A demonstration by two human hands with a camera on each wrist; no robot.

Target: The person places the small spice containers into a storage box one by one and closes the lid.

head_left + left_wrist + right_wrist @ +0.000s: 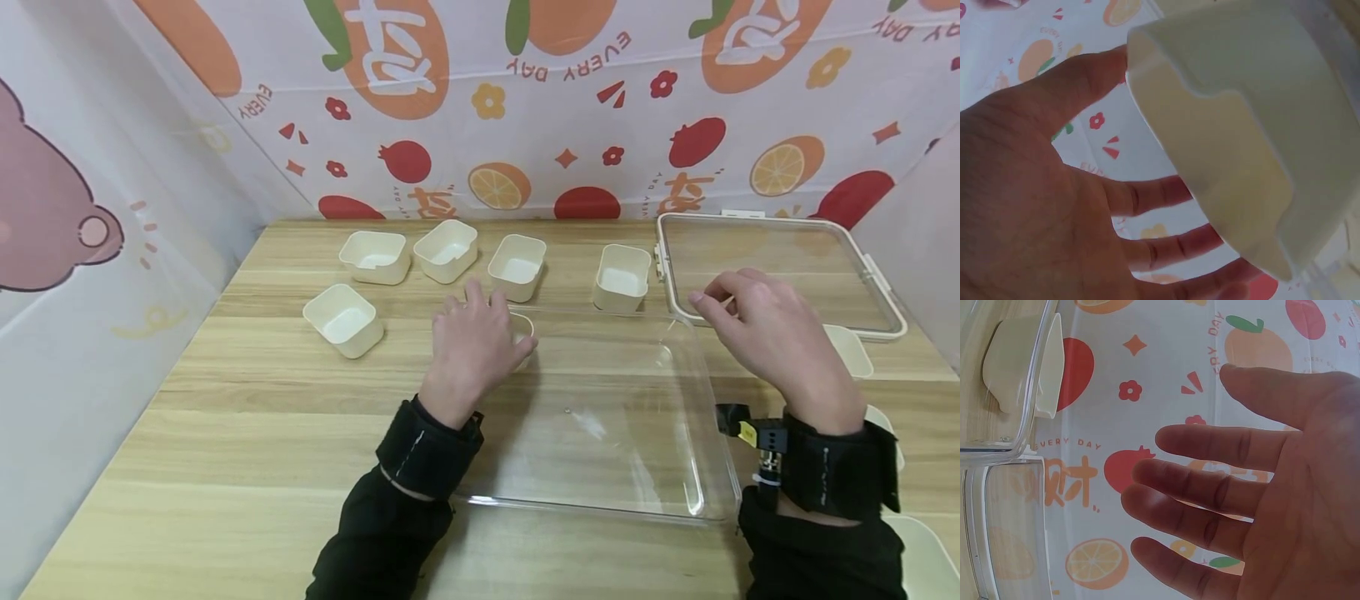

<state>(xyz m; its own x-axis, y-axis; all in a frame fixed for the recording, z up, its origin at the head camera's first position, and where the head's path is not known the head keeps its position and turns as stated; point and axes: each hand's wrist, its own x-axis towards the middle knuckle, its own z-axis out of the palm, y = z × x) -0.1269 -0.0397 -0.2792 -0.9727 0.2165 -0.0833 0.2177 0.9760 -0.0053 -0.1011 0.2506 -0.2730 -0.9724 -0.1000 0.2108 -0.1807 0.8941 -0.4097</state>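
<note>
My left hand [472, 346] holds a small cream plastic container [1222, 150] at the back left corner of a clear plastic bin [622, 433]. In the left wrist view the thumb touches one end of its rim and the fingers lie along the far side; the rim has a shallow notch. From the head view, the hand covers most of this container. My right hand [780, 333] hovers past the bin's right side, near the clear lid. Its fingers [1204, 487] are spread loosely in the right wrist view, and nothing is in them.
Along the back stand several cream containers, one [622, 279] apart from the others; another [345, 321] sits further left. A clear lid with a white frame [892, 325] lies at the back right. More cream pieces [926, 558] lie at the right, partly behind my right arm.
</note>
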